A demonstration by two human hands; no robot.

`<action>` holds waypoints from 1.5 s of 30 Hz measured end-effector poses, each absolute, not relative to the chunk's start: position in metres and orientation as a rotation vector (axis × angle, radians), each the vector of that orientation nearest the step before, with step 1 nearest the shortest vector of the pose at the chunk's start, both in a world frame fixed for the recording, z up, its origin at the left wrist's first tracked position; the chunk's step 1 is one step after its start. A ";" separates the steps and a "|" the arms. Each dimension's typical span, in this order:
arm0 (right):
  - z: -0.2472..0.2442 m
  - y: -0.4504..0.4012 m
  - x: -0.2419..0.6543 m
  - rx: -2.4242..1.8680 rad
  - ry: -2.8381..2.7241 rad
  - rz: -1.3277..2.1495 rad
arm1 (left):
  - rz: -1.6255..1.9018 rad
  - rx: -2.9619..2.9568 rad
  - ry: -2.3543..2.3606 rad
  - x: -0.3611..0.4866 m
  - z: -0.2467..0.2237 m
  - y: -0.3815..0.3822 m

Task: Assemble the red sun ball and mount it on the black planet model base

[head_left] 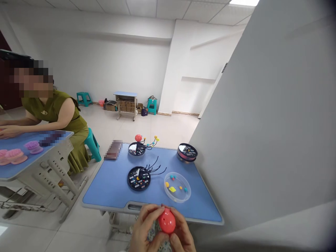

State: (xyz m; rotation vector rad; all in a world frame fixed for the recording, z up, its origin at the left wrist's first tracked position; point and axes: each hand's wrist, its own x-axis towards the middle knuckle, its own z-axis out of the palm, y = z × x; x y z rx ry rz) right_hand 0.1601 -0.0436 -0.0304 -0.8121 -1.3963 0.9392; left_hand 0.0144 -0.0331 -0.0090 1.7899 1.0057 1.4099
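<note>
- A white room [105,66] is seen, with a blue surface [107,185] in front.
- 3 round black trays [139,178] are laid on it, beside a clear dish [177,187] of small coloured pieces [172,189].
- A red plastic egg [167,221] is gripped between the closed left hand [144,227] and right hand [183,232], near the surface's front edge.
- A seated person [56,115] is seen off to the left.

A seated co-worker [55,119] in olive clothes, on a teal plastic stool [92,145], faces a neighbouring blue desk [18,168] holding pink moulded pieces [14,156].
</note>
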 end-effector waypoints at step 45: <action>0.063 0.184 0.139 -1.020 -2.724 0.714 | 1.287 1.529 1.607 -0.011 -0.034 0.103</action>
